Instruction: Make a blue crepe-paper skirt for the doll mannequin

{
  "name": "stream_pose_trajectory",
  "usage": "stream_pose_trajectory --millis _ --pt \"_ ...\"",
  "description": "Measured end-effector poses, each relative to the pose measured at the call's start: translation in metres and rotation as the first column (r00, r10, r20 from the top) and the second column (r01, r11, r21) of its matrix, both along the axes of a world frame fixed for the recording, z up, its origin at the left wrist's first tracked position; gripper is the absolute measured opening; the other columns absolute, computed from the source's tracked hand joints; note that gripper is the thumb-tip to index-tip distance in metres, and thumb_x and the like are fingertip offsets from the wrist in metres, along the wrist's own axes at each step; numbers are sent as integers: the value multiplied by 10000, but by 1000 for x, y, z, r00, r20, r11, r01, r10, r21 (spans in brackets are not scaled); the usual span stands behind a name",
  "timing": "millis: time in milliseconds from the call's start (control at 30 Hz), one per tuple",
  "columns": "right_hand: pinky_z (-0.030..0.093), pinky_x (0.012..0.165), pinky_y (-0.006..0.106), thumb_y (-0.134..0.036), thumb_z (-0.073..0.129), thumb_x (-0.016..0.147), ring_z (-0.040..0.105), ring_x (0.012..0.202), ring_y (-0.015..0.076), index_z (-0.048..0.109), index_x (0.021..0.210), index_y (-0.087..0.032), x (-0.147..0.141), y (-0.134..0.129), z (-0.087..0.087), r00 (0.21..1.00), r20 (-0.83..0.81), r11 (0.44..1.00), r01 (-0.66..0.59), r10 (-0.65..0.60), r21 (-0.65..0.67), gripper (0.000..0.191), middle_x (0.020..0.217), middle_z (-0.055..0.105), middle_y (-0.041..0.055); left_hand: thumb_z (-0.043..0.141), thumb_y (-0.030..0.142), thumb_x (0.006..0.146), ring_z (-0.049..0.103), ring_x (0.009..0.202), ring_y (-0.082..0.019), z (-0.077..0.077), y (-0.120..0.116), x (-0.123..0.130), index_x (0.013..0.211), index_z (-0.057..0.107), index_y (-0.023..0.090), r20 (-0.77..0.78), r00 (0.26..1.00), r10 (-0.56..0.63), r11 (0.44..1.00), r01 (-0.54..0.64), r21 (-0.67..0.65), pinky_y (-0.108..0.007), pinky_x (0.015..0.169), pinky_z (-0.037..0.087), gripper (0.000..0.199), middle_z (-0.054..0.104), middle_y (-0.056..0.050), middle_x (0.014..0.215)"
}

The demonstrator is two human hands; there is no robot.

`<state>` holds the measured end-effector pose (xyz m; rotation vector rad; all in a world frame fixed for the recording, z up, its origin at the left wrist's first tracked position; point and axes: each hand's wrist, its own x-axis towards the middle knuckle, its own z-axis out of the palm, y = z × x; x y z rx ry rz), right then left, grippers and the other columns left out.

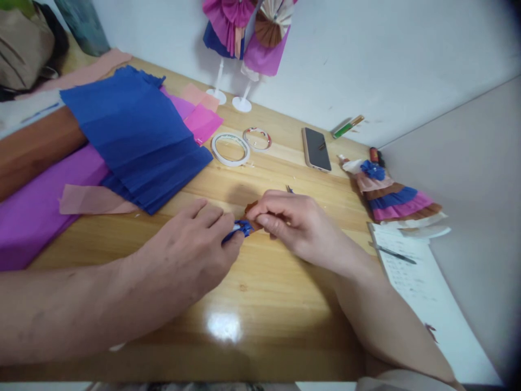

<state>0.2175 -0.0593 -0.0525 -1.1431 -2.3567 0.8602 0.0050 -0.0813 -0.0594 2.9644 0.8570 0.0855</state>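
My left hand (195, 244) and my right hand (288, 220) meet over the middle of the wooden table (260, 304). Between their fingertips they pinch a small crumpled piece of blue crepe paper (239, 228). A brown paper bit (251, 208) shows under my right fingers, which curl tightly around it. Something thin and dark (289, 189) sticks out just behind my right hand; I cannot tell what it is.
Blue crepe sheets (134, 136) lie at the left over purple (36, 212), brown and pink paper. Two tape rings (230, 148) and a phone (316, 149) lie behind. A paper-dressed doll (391, 198) lies at the right, above a sheet with a pen (394, 254). Two dolls on stands (244, 32) stand by the wall.
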Motion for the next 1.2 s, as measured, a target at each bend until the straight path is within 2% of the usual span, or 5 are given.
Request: stream_pose_trajectory --millis 200,567,967,1100,1200 --pt "403 586 240 -108 582 854 533 657 123 621 809 -147 -7 -4 -4 998 44 997 40 -43 62 72 758 558 22 585 117 833 561 1051 -253 -3 -2 0 1002 647 161 7 1000 9 999 -9 38 -452 960 435 185 652 -100 1047" --pt "384 637 276 -128 459 915 521 700 155 519 766 -156 -14 -9 -11 972 197 988 103 -124 113 164 779 544 46 599 115 834 572 1044 -242 -4 -2 0 1026 644 159 54 998 12 999 -14 40 -434 978 429 202 659 -102 1038" --pt "397 638 256 -74 493 877 527 685 141 540 730 -155 -16 -6 -11 985 84 983 139 -149 117 174 727 546 29 579 117 838 567 1063 -253 -4 -2 0 1035 644 151 14 1000 2 999 -2 39 -443 974 419 210 654 -108 1063" --pt "412 650 256 -72 460 904 546 699 141 591 746 -153 -13 -4 -6 991 32 990 127 -129 64 220 713 571 26 577 119 842 569 1060 -252 -1 1 -1 1025 640 147 5 1000 3 1000 -3 -12 -437 952 433 196 652 -113 1066" --pt "408 636 253 -91 538 874 542 690 137 632 802 -152 -13 -4 -4 993 28 993 116 -117 26 134 726 570 19 574 122 849 576 1054 -243 2 4 -1 1038 634 153 1 1000 -12 997 12 -70 -417 934 448 201 652 -111 1075"
